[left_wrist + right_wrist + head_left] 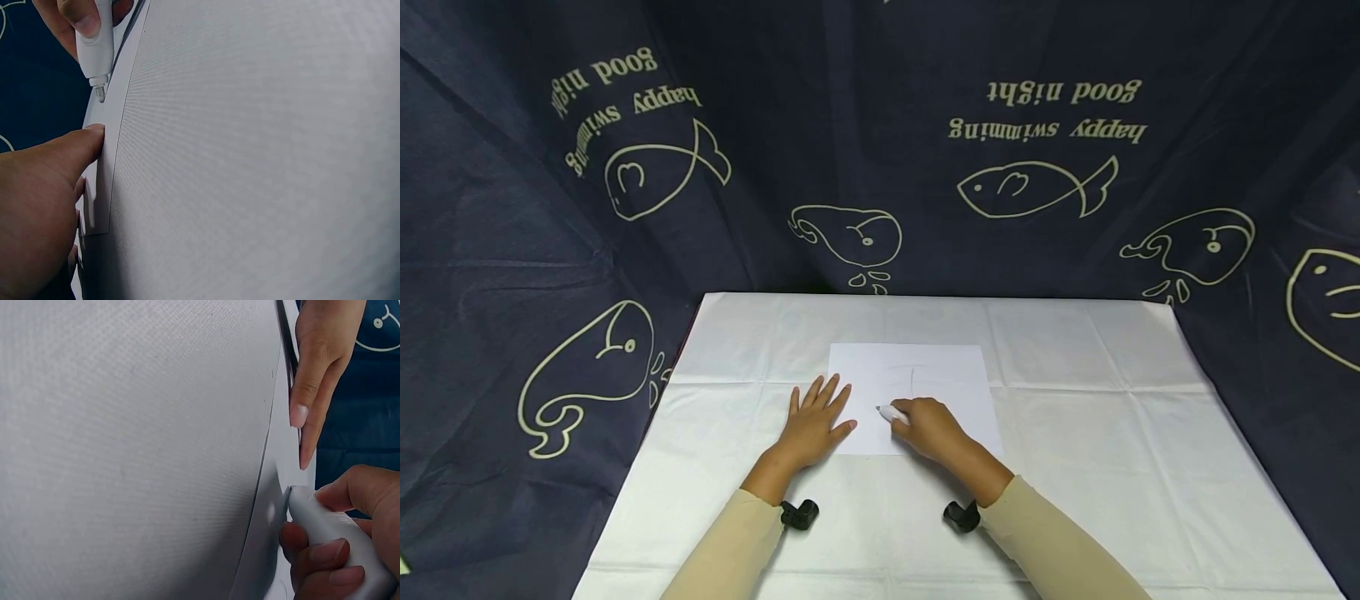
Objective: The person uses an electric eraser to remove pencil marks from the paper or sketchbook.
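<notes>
A sheet of white paper [865, 362] lies on the table, bearing a faint thin horizontal line with a vertical one below it. With fingers spread, my left hand [811, 429] rests flat across the paper's left edge. My right hand [934, 429] grips a white marker [892, 413], its tip pointing left. Seen from the left wrist, the uncapped marker [95, 53] has a grey tip just above the paper, near my left thumb [87, 140]. The right wrist view shows several fingers curled round the thick marker body [331, 531]; contact between tip and paper is hard to tell there.
A creased white cloth [1075, 433] covers the table under the paper. Behind and beside the table hangs a dark blue curtain [880, 125] with fish and whale drawings. Each wrist wears a small black camera, such as the one by the right sleeve [962, 517].
</notes>
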A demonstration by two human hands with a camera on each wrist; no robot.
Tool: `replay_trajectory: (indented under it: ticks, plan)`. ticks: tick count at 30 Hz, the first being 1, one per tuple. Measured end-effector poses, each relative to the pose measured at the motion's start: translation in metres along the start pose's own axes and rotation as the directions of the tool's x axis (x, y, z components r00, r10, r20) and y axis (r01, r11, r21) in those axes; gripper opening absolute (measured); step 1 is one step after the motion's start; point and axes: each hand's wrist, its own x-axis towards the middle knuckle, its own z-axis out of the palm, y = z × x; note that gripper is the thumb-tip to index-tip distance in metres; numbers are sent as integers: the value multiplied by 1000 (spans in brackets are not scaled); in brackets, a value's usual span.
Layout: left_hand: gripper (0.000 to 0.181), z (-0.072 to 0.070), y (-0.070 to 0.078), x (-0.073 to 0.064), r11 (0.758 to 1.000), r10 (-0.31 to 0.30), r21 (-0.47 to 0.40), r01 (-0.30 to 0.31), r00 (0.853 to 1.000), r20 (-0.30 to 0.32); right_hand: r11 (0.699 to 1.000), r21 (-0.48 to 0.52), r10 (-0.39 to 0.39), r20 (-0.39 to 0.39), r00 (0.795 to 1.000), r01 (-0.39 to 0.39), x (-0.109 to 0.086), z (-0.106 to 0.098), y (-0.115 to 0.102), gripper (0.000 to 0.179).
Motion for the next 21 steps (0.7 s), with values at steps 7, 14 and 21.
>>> replay_trajectory:
  ticks: [7, 14, 21]
  plan:
    - [68, -1, 0, 0, 1000, 0, -1, 0, 1000, 2, 1000, -1, -16, 4, 1000, 16, 1, 0, -3, 33]
    - [68, -1, 0, 0, 1000, 2, 3, -2, 1000, 3, 1000, -13, -21, 20, 1000, 21, 3, 1, -5, 34]
    - [68, -1, 0, 0, 1000, 0, 5, 0, 1000, 10, 999, -38, 26, -16, 1000, -27, 1, -2, -3, 33]
